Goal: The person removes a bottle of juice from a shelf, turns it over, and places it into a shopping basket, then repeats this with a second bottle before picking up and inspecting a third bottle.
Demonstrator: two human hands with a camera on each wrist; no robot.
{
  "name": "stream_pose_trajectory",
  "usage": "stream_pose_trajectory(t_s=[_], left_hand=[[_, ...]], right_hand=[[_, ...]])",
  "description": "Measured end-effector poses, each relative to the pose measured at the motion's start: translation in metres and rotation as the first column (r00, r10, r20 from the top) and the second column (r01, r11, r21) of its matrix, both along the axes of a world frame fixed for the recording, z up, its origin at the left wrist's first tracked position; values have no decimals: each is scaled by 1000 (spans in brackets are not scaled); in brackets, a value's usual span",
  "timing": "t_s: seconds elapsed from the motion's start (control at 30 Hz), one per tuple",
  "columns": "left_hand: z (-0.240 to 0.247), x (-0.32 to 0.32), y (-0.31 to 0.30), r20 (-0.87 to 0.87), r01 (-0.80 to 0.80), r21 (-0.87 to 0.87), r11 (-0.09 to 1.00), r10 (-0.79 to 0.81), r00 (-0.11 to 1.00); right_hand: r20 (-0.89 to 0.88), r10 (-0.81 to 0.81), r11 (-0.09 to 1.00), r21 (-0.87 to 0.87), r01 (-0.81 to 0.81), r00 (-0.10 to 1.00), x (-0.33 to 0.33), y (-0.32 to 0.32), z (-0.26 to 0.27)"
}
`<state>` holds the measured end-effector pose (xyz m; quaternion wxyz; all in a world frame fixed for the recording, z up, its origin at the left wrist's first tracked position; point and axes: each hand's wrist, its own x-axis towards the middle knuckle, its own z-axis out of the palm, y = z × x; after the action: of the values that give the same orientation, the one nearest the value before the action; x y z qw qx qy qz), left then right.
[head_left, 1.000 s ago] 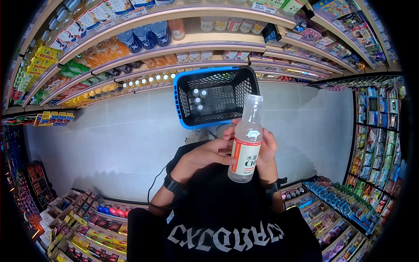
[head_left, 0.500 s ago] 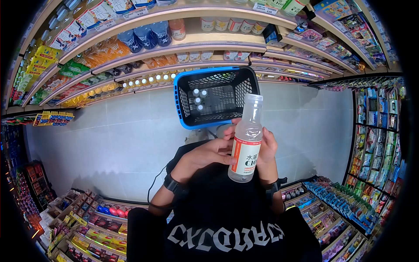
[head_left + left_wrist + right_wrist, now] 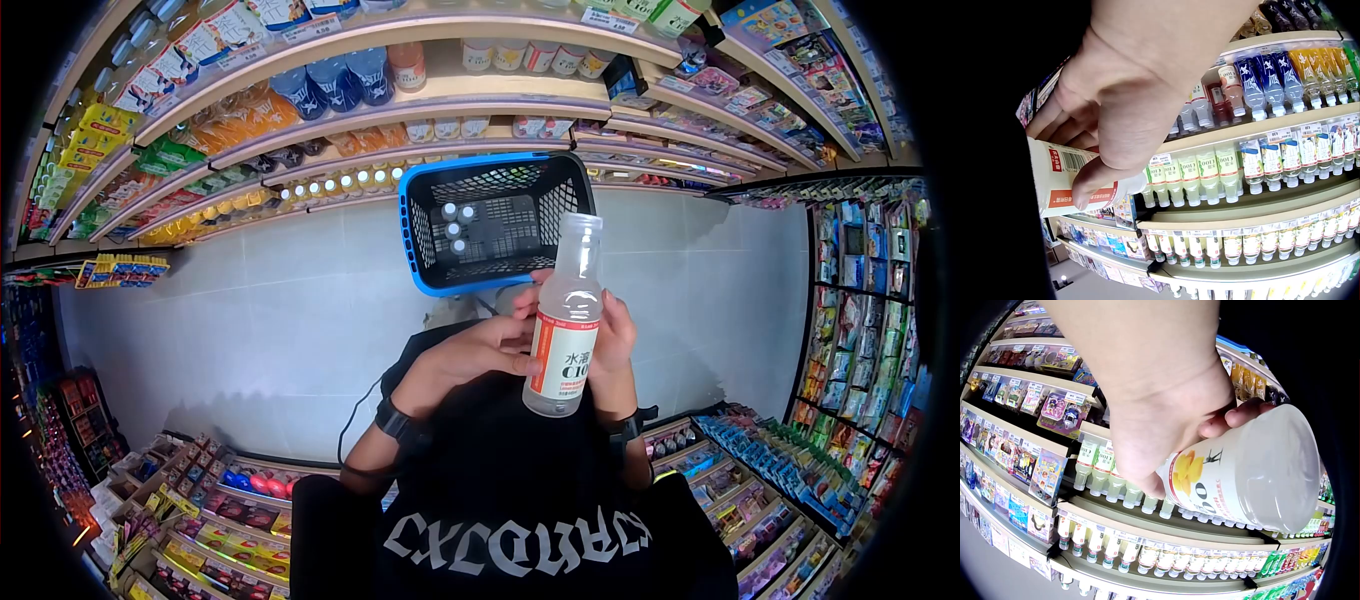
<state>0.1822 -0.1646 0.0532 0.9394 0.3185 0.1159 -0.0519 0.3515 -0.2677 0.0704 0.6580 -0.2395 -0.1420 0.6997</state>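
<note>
A bottle with a red and cream label [image 3: 566, 345] is held nearly upright before the chest, its white cap up. The left hand [image 3: 488, 350] grips its left side, thumb across the label; the left wrist view shows that hand [image 3: 1119, 103] around the bottle [image 3: 1066, 181] beside the barcode. From the other side the right hand [image 3: 612, 340] holds it. In the right wrist view the right hand's [image 3: 1166, 425] fingers curl round the bottle [image 3: 1241, 472], whose clear base faces the camera. Parts of the fingers are hidden behind the bottle.
A blue-rimmed black basket [image 3: 412, 270] with several white-capped items inside stands on the grey floor [image 3: 270, 320] beyond the hands. Drink shelves [image 3: 440, 105] run behind it. More racks of packets [image 3: 860, 300] stand at the right, and low shelves [image 3: 240, 520] lie behind the person.
The bottle has turned very slightly in the hands, its label shifting a little. Both hands have otherwise stayed in place.
</note>
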Motion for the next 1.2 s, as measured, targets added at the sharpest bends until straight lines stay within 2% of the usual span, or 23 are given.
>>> stream_pose_trajectory(t_s=[0.67, 1.2], left_hand=[[-4, 0, 0, 20, 52, 1, 999, -52, 998], [-4, 1, -5, 15, -56, -65, 996, 57, 998]], right_hand=[[-22, -10, 1000, -12, 10, 1000, -2, -2, -2], [-95, -41, 997, -64, 35, 995, -1, -2, -2]])
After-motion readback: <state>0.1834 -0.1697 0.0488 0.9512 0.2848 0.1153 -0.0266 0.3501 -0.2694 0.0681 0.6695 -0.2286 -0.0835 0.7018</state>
